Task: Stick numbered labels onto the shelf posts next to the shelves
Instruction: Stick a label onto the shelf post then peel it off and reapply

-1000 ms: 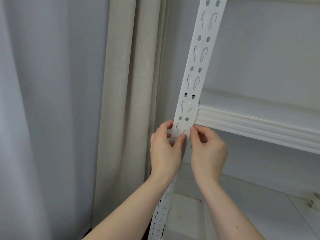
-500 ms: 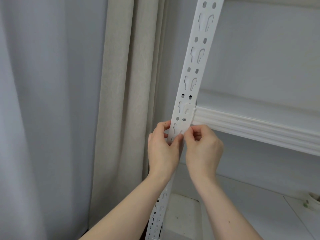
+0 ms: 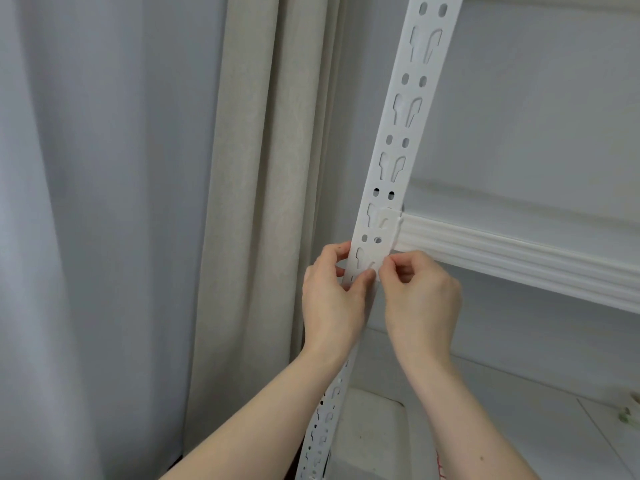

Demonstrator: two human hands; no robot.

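shelf post (image 3: 398,140): matt white painted metal | curtain (image 3: 256,202): rough beige woven cloth

Premises appear to be a domestic room, likely a storage corner: full-length beige curtain (image 3: 256,202) beside a pale grey sheer curtain (image 3: 86,202), plain light wall (image 3: 536,98), and a white slotted metal shelf post (image 3: 394,161) carrying a ribbed white shelf (image 3: 519,258).

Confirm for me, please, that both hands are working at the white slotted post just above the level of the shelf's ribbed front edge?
Not quite: the head view shows the left hand and right hand at the white slotted post just below the shelf's ribbed front edge, not above it.
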